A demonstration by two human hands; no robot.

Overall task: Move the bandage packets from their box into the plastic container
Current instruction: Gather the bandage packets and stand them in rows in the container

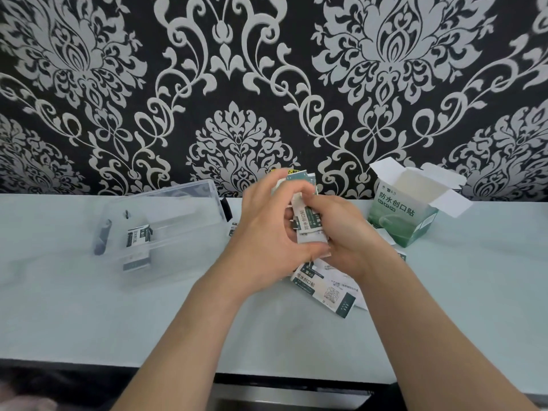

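Both hands meet above the middle of the table around a stack of white-and-green bandage packets (307, 222). My left hand (267, 229) grips the stack from the left and my right hand (344, 235) holds it from the right. Under the hands, more loose packets (323, 292) lie on the table. The green bandage box (403, 215) stands at the right with its flaps open. At the left sits the clear plastic container (184, 203), open, with a few packets (138, 235) inside it.
The pale table (89, 321) ends at a patterned black-and-white wall behind. Its front edge runs across the bottom of the view, with a dark gap below. A dark latch (226, 209) shows on the container's right side.
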